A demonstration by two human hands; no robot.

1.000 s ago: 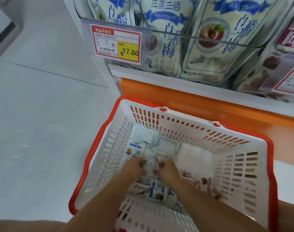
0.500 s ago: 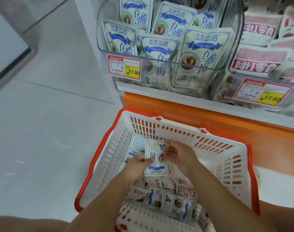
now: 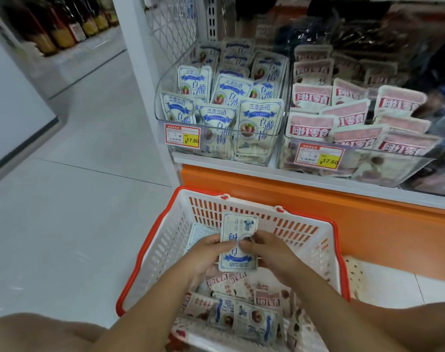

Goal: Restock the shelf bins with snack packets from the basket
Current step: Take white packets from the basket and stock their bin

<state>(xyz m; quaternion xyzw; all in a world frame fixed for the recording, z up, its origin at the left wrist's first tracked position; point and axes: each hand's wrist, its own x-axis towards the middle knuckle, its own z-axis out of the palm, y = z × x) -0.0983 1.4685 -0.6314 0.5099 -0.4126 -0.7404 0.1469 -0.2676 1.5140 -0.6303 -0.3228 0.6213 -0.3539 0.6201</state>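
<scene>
1. Both hands are over the basket (image 3: 145,252), pinching the same blue-and-white packet (image 3: 239,224). My left hand (image 3: 208,252) has its fingers curled on the left edge. My right hand (image 3: 269,250) grips the right edge with the thumb on the front.
2. That packet is held up above the inside of the basket, flat face toward the camera, and the print reads upside down from this view. It's a flat rectangular pouch, kinda glossy, with sealed edges.
3. The basket is white plastic with slotted lattice walls and a red rim. It sits on the floor (image 3: 76,199) right up against the orange base panel (image 3: 318,201) of the shelf.
4. Inside the basket there's a loose heap of packets (image 3: 241,316), blue-and-white ones mixed with red-labelled ones, lying flat and overlapping.
5. The left bin (image 3: 163,97) is clear plastic and sits on the shelf above the basket. It holds blue-and-white pouches (image 3: 259,123) standing in rows and leaning back a bit. A red and yellow price tag (image 3: 183,136) on the front says 17.80.
6. The right bin (image 3: 363,158) is just beside it and also clear. Its pink-topped pouches (image 3: 310,125) are piled more loosely, several tilted. Its own tag (image 3: 318,156) says 17.60.
7. The floor is pale, smooth and slightly shiny. Some dark bottles (image 3: 59,26) sit on a far shelf at upper left, too blurry to read.
</scene>
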